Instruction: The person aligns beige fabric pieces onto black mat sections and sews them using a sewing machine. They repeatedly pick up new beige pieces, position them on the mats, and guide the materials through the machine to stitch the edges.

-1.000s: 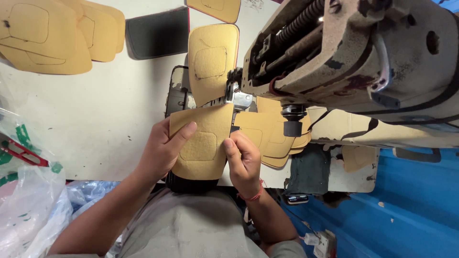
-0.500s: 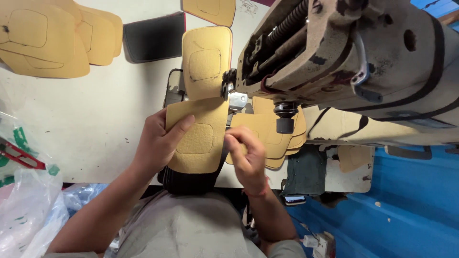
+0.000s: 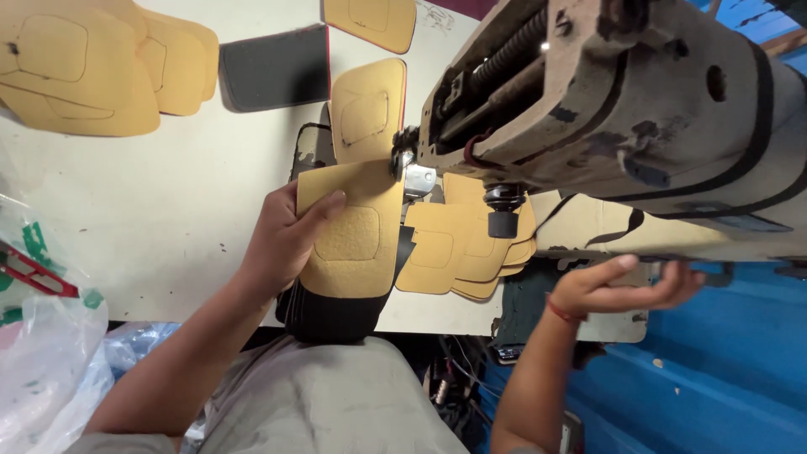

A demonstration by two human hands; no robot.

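Nearest the camera, past a lap in grey cloth, the left hand (image 3: 286, 240) has its grip closed on the tan panel (image 3: 353, 235): the thumb lies across the panel's face and the fingers curl at its left edge. The panel rests on the desk (image 3: 168, 210) with its dark lower end hanging over the near edge and its top edge touching the needle area (image 3: 405, 164) of the sewing machine (image 3: 622, 109). The right hand (image 3: 622, 286) is well apart from the panel, under the machine's arm, with its grip open, fingers loosely spread and nothing in it. This looks like stitching in hand, with the panel fed one-handed. A clean seam would probably call for the free hand back on the panel, so that it runs straight under the needle. Just right of the panel lies a fanned stack of tan pieces (image 3: 471, 248). Behind the needle another tan piece (image 3: 366, 109) lies flat. Farther off the pale, scuffed desk carries a black piece (image 3: 273, 67) and a pile of tan shapes (image 3: 76, 67). A clear plastic bag (image 3: 42, 353) sits at the left and a blue surface (image 3: 723, 370) lower right.
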